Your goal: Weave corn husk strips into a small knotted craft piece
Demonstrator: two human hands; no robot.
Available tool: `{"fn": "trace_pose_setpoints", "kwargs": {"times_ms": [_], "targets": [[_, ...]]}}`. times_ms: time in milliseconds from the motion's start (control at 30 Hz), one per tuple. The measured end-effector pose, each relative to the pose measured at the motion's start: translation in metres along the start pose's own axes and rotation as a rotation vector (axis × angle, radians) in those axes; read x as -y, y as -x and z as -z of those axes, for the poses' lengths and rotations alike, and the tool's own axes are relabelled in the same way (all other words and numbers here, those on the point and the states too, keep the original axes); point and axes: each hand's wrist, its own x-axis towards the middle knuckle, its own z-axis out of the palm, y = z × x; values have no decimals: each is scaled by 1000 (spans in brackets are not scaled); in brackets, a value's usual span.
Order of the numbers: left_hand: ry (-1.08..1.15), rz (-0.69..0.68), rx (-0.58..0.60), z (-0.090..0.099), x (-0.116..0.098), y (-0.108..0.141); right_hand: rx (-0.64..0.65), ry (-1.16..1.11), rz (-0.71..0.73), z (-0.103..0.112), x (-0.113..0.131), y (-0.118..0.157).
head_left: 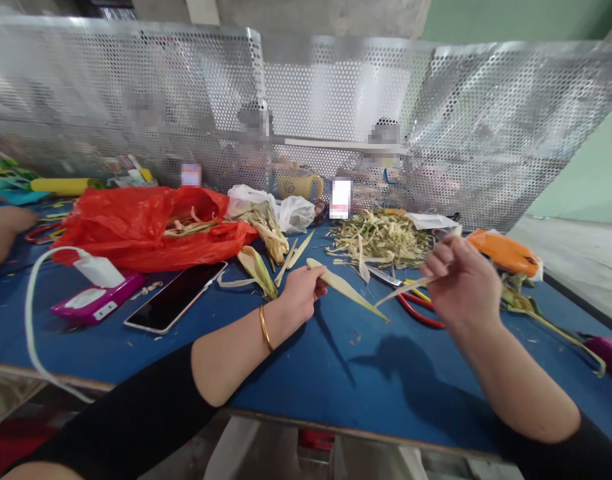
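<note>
Husk leaf, pale and pointed, was at the centre of the frame, raised over the blue bench and slanting down to the right. The left grip was closed on its upper end, thumb and fingers together. The right grip, right of centre, was pinched on a narrow husk strip, whose free end hung near the leaf's tip; whether they touched, I could not tell. The step seemed to be dividing the husk; in my judgement it asked for a firm hold close to the end and a slow, even pull along the fibre, since so thin a strip could snap. Scissors lay just beyond, below the heap of shreds. Toward the left was a red bag.
</note>
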Motion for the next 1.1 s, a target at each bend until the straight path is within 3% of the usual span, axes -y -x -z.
{"fn": "trace_pose_setpoints", "kwargs": {"times_ms": [200,300,367,500,600,767,1000,1100], "targets": [[41,-64,-127,4,0,-9,-300,142,409,14,25,-18],[-12,-83,-22,4,1,-6,-355,254,534,17,27,-21],[-75,-80,135,3,2,1,-282,383,431,18,23,-20],[-244,-119,489,-2,7,19,94,609,-219,13,-2,-7],[-350,-145,647,-4,11,27,276,682,-448,6,-26,6],[-390,-78,660,-2,15,27,372,645,-457,1,-45,17],[-118,168,675,-1,13,20,455,658,-447,5,-42,15],[-85,210,703,-2,12,20,484,666,-460,4,-42,17]]}}
